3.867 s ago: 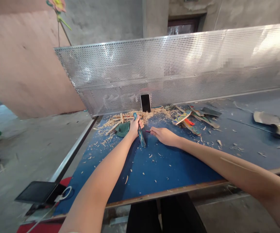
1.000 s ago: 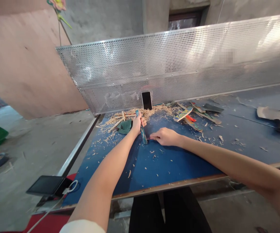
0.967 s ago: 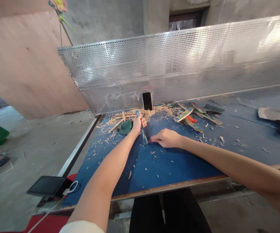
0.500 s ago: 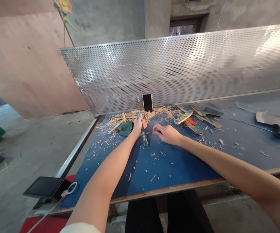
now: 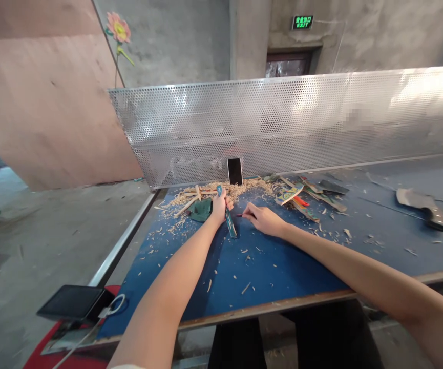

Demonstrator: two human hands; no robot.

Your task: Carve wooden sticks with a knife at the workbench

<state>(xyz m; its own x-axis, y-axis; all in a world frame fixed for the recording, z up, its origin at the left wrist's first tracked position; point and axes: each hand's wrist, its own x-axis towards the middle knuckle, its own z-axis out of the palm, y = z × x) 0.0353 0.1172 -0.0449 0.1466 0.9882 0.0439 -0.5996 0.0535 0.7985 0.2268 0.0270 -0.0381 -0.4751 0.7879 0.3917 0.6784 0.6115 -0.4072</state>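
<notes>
My left hand (image 5: pixel 220 206) is wrapped round a narrow blue-green strip (image 5: pixel 231 225), which slants over the blue tabletop with its lower end toward me. Just to the right, my right hand (image 5: pixel 257 217) pinches a small thin dark tool (image 5: pixel 240 215) whose tip points left at the strip. A small gap separates the tip from the strip. Dark green cloth (image 5: pixel 200 210) lies at the left of my left hand. Pale wood shavings (image 5: pixel 255 185) are heaped beyond both hands.
A phone (image 5: pixel 235 171) stands against the perforated metal screen (image 5: pixel 206 123). Painted wood strips (image 5: pixel 317 193) and an orange-red item (image 5: pixel 301 201) lie at the right, with a cleaver-like blade (image 5: pixel 415 199) farther off. A black device (image 5: pixel 73 303) with a white cable sits at the lower left corner.
The camera view has tilted up, bringing the exit sign into sight. The small tool's tip has drawn slightly away from the strip. Both hands keep their holds.
</notes>
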